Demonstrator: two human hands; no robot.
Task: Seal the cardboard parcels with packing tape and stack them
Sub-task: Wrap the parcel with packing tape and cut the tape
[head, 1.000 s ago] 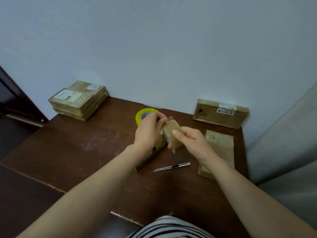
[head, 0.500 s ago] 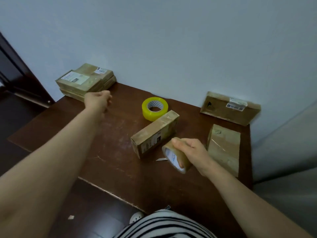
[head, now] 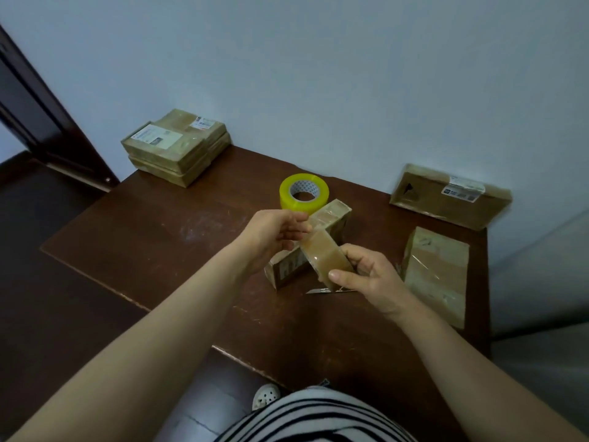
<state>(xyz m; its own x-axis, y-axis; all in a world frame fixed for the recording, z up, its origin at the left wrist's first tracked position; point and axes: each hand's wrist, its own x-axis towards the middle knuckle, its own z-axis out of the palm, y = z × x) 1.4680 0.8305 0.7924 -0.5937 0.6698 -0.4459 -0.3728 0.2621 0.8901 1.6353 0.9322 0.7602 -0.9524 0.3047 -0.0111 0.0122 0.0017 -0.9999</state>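
- Head view: a brown tape roll (head: 325,255) is gripped in the curled fingers of the right hand (head: 373,279), above the table (head: 159,237).
- Its far edge is pinched between thumb and fingers of the left hand (head: 274,232).
- A long parcel (head: 333,215) lies flat beneath both hands.
- A yellow tape roll (head: 304,196) is seen just beyond it, a utility knife (head: 318,291) nearer.
- Stacked parcels (head: 177,148) are set far left.
- At right, a flat parcel (head: 436,275) is seen before a wall-leaned parcel (head: 446,199).

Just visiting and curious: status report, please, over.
Right hand grips brown tape roll; left hand pinches its edge. Parcel lies on table beneath. Yellow roll behind, not in the way.
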